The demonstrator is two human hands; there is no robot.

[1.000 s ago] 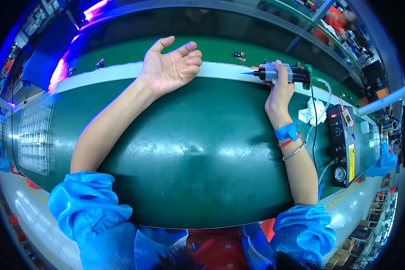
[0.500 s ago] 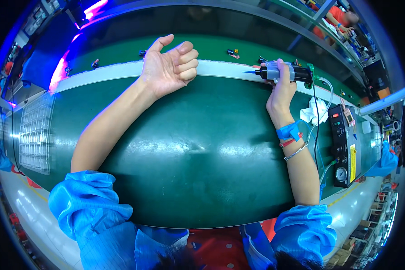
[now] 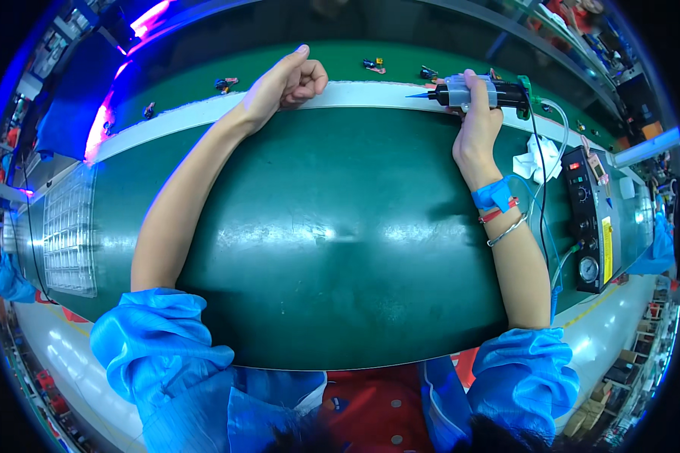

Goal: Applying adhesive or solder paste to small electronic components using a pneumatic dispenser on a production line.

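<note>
My right hand [image 3: 477,136] is wrapped round a dispensing syringe [image 3: 449,94], a dark barrel in a pale clear sleeve. Its thin blue tip points left, and a green cap with a hose closes its right end. My left hand [image 3: 285,84] is curled into a loose fist above the white rail, thumb stretched out, with nothing visible in its fingers. Small dark electronic parts with wires lie on the green strip beyond the rail: one part [image 3: 225,84] left of my left hand, another part [image 3: 374,65] between the hands, and a third [image 3: 428,72] near the syringe.
A black dispenser controller [image 3: 588,219] with knobs and a gauge stands at the right. Beside it lies crumpled white tissue [image 3: 535,160]; a clear hose [image 3: 565,124] loops past. Clear plastic trays [image 3: 69,234] sit at the left of the green table [image 3: 317,249]. A blue strap [image 3: 493,196] circles my right wrist.
My left hand has turned from palm up to a side-on fist with its fingers curled tighter. The syringe stays in my right hand. The whole view has shifted slightly.
</note>
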